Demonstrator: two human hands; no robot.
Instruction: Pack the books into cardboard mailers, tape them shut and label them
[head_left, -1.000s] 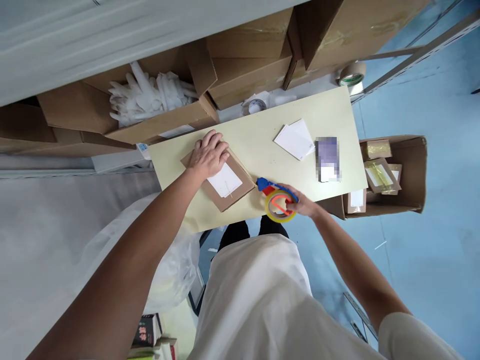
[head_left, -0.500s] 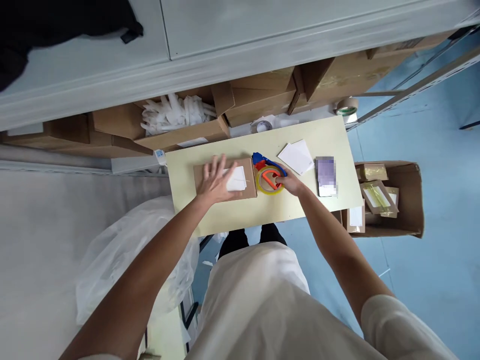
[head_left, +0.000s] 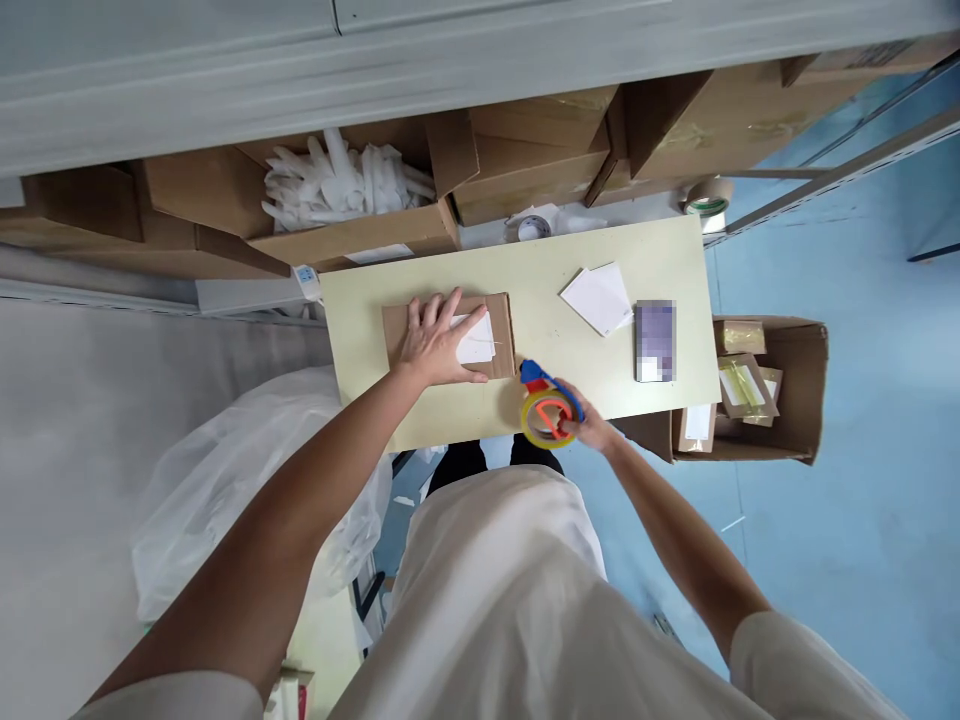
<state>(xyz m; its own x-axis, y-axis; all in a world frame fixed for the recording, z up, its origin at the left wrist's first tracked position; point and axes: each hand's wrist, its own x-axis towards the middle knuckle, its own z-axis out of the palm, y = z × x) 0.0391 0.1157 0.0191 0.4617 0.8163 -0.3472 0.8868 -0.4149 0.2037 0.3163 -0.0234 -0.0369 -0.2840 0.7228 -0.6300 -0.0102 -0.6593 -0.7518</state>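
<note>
A small brown cardboard box [head_left: 498, 312] lies on the pale yellow table [head_left: 420, 420], with a white label [head_left: 477, 340] on its top. Across the box rests my left hand [head_left: 441, 345], fingers spread and thumb reaching past its near edge. A tape dispenser [head_left: 537, 384], blue and red with a yellow-rimmed roll of tape, is gripped by my right hand [head_left: 585, 422], fingers closed around its handle. The dispenser is held near the table's front edge, its head just to the right of the box and apart from it.
White cards [head_left: 600, 298] and a phone-like flat object [head_left: 655, 340] lie on the table's right. Beyond that edge, a large open carton [head_left: 814, 390] holds several taped parcels. Cartons [head_left: 532, 130] line the shelf behind, one with white wrapped items [head_left: 349, 185]. Plastic sheeting [head_left: 247, 490] hangs at left.
My right hand has drawn the tape dispenser toward me, away from the box's right end. My left hand stays on the box, its thumb lower. The camera view has shifted slightly.
</note>
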